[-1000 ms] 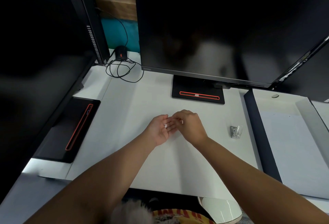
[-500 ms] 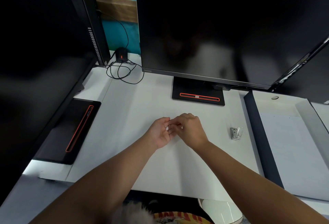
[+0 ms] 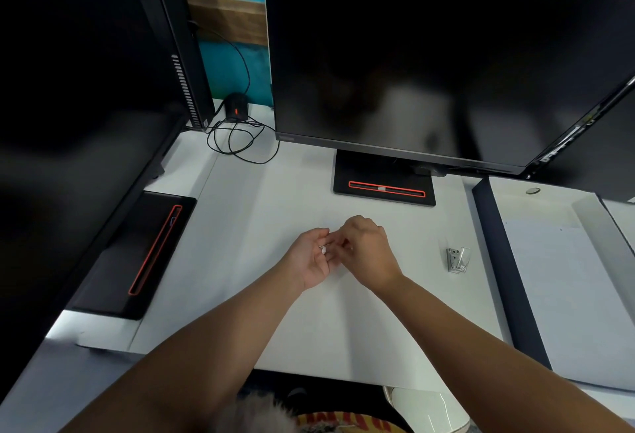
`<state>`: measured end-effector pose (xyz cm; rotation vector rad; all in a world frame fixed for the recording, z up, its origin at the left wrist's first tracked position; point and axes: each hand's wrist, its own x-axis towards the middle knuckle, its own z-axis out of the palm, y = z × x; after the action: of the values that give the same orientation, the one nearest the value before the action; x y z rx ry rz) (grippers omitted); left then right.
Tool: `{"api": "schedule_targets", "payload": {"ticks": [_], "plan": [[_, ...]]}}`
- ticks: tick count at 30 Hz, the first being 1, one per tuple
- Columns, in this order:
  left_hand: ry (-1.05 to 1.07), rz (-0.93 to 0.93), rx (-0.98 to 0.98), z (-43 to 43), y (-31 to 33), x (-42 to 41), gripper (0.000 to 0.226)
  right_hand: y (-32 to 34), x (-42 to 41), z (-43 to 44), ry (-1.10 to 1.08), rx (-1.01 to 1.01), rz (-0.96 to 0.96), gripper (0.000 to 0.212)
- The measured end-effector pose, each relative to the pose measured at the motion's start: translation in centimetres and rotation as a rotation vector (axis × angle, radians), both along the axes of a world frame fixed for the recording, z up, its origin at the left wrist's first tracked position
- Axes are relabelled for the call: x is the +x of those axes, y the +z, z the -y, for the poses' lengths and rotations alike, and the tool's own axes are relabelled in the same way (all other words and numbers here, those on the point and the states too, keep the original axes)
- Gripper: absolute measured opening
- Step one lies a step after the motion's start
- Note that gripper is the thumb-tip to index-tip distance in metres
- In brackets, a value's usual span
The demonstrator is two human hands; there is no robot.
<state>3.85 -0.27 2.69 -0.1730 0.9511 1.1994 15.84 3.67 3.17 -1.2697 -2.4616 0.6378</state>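
Left hand (image 3: 311, 260) pinches small white piece (image 3: 323, 249) in curled fingers, over mid desk (image 3: 240, 226). Right hand (image 3: 367, 250) curled, fingertips meeting left's; can't tell if it grips. Clear packet (image 3: 458, 259) lies well right.

White desk (image 3: 240, 226) bearing a dark central monitor (image 3: 429, 54) on a black base (image 3: 385, 188) with an orange-red slot. Second monitor (image 3: 68, 89) at left, coiled black cable (image 3: 237, 144) behind, small clear container (image 3: 457, 259) at right, near a dark-edged white tray (image 3: 567, 278).
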Motion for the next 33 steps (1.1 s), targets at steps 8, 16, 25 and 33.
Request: {"api": "schedule_targets", "payload": {"ticks": [8, 16, 25, 33], "plan": [[-0.013, 0.014, 0.020, 0.3, -0.2, -0.6, 0.026, 0.0, 0.0, -1.3, -0.146, -0.145, -0.237, 0.025], [0.028, 0.037, 0.006, 0.7, -1.1, -2.2, 0.030, -2.9, 0.2, -5.5, -0.032, -0.257, 0.244, 0.047], [0.125, 0.030, 0.018, -0.3, -1.2, -4.1, 0.030, -2.3, -4.8, -8.6, 0.045, -0.287, 0.510, 0.069], [0.200, 0.039, 0.005, -0.4, -1.5, -5.5, 0.029, -0.9, -7.3, -10.5, 0.014, -0.352, 0.610, 0.080]]}}
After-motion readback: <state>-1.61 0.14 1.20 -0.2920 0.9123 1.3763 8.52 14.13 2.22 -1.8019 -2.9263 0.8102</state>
